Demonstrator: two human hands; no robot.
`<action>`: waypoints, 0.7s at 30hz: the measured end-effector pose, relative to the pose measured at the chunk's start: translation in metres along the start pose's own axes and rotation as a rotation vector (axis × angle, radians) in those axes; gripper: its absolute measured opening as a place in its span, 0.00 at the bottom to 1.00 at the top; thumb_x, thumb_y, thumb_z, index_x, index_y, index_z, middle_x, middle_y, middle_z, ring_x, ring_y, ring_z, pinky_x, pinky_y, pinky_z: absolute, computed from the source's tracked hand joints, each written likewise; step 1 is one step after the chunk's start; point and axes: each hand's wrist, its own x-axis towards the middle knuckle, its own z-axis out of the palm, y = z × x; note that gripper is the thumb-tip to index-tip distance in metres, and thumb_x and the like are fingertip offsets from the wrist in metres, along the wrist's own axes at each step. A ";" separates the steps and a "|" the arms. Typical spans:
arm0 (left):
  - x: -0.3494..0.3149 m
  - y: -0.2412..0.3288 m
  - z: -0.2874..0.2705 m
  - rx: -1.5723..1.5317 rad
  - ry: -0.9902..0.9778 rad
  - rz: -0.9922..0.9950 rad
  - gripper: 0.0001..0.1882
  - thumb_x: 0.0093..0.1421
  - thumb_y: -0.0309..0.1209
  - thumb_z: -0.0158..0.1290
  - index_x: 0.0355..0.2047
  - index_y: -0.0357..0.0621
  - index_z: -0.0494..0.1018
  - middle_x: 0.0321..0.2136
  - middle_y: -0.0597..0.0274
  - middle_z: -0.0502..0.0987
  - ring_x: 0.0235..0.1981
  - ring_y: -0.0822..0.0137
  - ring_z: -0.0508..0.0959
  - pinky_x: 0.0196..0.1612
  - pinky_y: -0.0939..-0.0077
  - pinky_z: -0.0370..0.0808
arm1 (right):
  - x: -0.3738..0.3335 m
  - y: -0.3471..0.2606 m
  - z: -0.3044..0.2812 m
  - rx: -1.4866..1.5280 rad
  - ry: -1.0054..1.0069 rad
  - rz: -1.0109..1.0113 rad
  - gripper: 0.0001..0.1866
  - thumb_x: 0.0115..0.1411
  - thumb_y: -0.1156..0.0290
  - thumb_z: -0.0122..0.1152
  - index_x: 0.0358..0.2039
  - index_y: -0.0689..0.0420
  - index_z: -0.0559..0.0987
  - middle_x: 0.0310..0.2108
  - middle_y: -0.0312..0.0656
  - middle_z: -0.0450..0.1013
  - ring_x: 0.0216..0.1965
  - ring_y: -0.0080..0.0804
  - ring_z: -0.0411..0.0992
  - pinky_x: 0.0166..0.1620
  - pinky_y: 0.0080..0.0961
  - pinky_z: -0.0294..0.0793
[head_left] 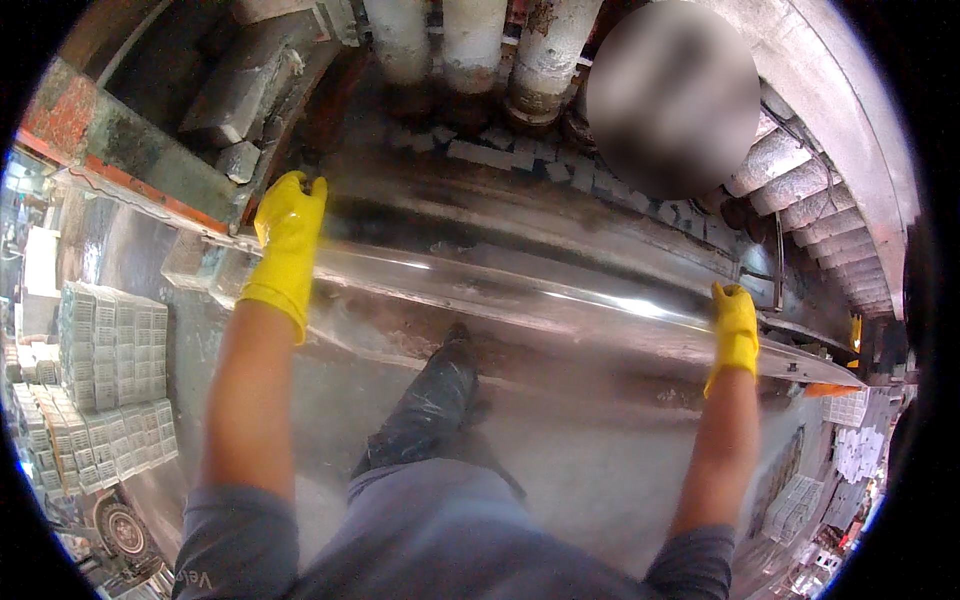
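Note:
Both my hands wear yellow rubber gloves and are spread wide at a long, shiny metal panel (590, 300) that runs across in front of me. My left hand (287, 235) is closed at the panel's left end, its fingertips curled over towards the machine. Near the right end, my right hand (735, 330) has its fingers bent over the panel. The gloves hide exactly where the fingers meet the metal. Behind the panel, the machine's bed holds several pale, broken, tile-like pieces (490, 155), partly in shadow.
Thick, pale, grimy cylinders (475, 45) stand at the back of the machine, with more at the right. A rusty, orange-edged frame (130, 160) borders its left side. Stacked white plastic crates (115, 340) and a wheel (125, 527) are at the left; another crate (795, 508) lies at right.

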 end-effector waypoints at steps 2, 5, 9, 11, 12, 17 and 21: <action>-0.005 -0.002 -0.004 0.001 0.006 -0.007 0.24 0.60 0.49 0.56 0.48 0.44 0.79 0.46 0.51 0.82 0.50 0.50 0.80 0.53 0.58 0.75 | 0.001 0.004 0.004 -0.019 0.020 -0.026 0.20 0.64 0.54 0.64 0.42 0.60 0.78 0.27 0.45 0.80 0.25 0.34 0.77 0.25 0.35 0.79; -0.006 -0.007 0.005 -0.009 0.022 0.032 0.25 0.59 0.49 0.57 0.48 0.44 0.79 0.46 0.51 0.82 0.49 0.50 0.80 0.53 0.58 0.75 | 0.003 0.026 0.003 -0.012 0.030 -0.033 0.20 0.64 0.54 0.64 0.41 0.59 0.79 0.26 0.44 0.80 0.24 0.33 0.77 0.25 0.35 0.78; -0.012 -0.014 0.001 0.014 0.039 0.028 0.25 0.59 0.50 0.57 0.47 0.43 0.80 0.45 0.51 0.82 0.49 0.50 0.80 0.53 0.59 0.75 | -0.013 0.013 0.005 0.040 0.021 0.012 0.19 0.64 0.54 0.65 0.40 0.59 0.79 0.25 0.42 0.79 0.24 0.32 0.76 0.25 0.34 0.78; -0.015 -0.015 0.000 0.013 0.037 0.022 0.25 0.59 0.50 0.57 0.47 0.44 0.80 0.45 0.51 0.82 0.49 0.50 0.80 0.53 0.59 0.75 | -0.013 0.015 0.006 0.025 0.032 -0.002 0.19 0.63 0.54 0.65 0.40 0.59 0.79 0.24 0.42 0.79 0.24 0.32 0.76 0.25 0.34 0.79; -0.015 -0.017 0.001 0.014 0.032 0.019 0.25 0.59 0.50 0.57 0.48 0.44 0.80 0.45 0.51 0.82 0.49 0.51 0.80 0.52 0.59 0.75 | -0.014 0.018 0.005 -0.001 0.036 -0.012 0.19 0.63 0.54 0.65 0.40 0.59 0.79 0.25 0.42 0.78 0.24 0.32 0.76 0.25 0.35 0.79; -0.019 -0.021 0.001 0.013 0.023 0.026 0.26 0.59 0.51 0.57 0.48 0.44 0.80 0.45 0.50 0.82 0.49 0.51 0.81 0.52 0.59 0.75 | -0.026 0.020 0.001 0.070 0.005 0.046 0.20 0.64 0.54 0.65 0.41 0.59 0.78 0.27 0.43 0.78 0.25 0.32 0.77 0.25 0.36 0.81; -0.025 -0.027 -0.002 0.023 0.029 0.028 0.26 0.59 0.51 0.57 0.48 0.44 0.79 0.45 0.50 0.82 0.49 0.51 0.81 0.52 0.59 0.75 | -0.034 0.022 0.002 0.124 -0.015 0.059 0.20 0.64 0.53 0.65 0.42 0.59 0.77 0.29 0.43 0.78 0.27 0.33 0.77 0.26 0.37 0.81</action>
